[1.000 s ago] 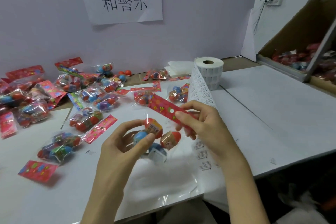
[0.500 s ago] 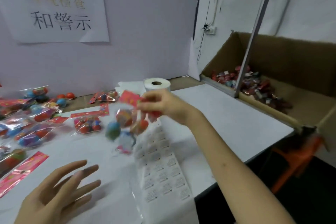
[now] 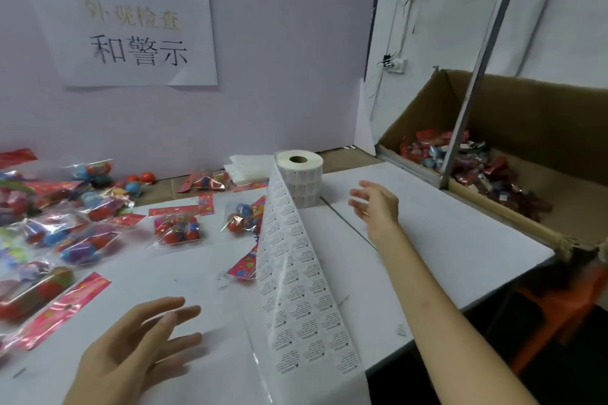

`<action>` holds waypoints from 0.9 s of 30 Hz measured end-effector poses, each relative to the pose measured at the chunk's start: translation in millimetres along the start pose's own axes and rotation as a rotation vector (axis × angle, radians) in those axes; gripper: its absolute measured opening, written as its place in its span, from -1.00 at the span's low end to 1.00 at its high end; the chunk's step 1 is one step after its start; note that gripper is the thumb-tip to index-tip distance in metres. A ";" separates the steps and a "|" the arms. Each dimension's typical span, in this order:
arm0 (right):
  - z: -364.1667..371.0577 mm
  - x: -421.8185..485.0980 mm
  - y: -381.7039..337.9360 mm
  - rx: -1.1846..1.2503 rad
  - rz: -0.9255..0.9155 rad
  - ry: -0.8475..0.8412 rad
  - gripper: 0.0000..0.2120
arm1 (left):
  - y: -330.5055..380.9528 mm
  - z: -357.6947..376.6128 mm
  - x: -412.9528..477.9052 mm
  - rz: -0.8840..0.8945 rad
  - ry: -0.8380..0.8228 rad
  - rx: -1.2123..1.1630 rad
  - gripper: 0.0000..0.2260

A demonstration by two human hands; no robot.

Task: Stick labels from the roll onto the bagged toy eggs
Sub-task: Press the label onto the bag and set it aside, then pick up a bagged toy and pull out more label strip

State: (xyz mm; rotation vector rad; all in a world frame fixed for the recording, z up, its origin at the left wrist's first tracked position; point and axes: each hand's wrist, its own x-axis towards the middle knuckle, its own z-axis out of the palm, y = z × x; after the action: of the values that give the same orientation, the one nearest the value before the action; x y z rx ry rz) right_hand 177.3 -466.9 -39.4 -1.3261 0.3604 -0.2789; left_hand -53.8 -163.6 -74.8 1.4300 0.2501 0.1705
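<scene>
White label strip (image 3: pixel 297 276) runs off the roll (image 3: pixel 299 181) and down the table (image 3: pixel 460 240), passing between the two hands. The right hand (image 3: pixel 375 204) is stretched out above the table just right of the roll and apart from it. Its fingers are loosely spread and it holds nothing. The left hand (image 3: pixel 141 348) is low and near, left of the strip's near end, with fingers straight and fanned, also empty. Whether it touches the table I cannot tell.

Beyond the left hand's fingertips one bag (image 3: pixel 177 227) of eggs lies flat on the table. A second bag (image 3: pixel 241 217) sits further right, toward the right hand, its right edge hidden behind the strip. A red card (image 3: pixel 241 266) pokes out from under the strip's left edge, between the left hand and that second bag. Left of the left hand a pile (image 3: pixel 49 223) of bagged eggs with red cards spreads to the edge of view. Loose eggs (image 3: pixel 141 179) lie far beyond it, by the wall.

Left of the roll, at the back, is a stack of clear sheets (image 3: pixel 243 169). Right of the right hand, past the table edge, an open carton (image 3: pixel 526 115) holds more packs (image 3: pixel 487 174), and a metal post (image 3: pixel 473 76) crosses in front of it. High above the left hand a paper sign (image 3: pixel 131 36) hangs on the wall.
</scene>
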 end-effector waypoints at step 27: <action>174.6 -88.2 40.1 -1.476 -0.697 -0.622 -0.76 | -2.8 -5.2 -2.5 0.059 0.060 0.021 -0.86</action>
State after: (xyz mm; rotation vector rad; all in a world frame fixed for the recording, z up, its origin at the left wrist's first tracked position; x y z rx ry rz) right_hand 168.2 -267.5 -34.9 -2.8718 -0.6072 -0.1252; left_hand -57.7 -159.7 -78.0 1.4549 0.2595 0.2596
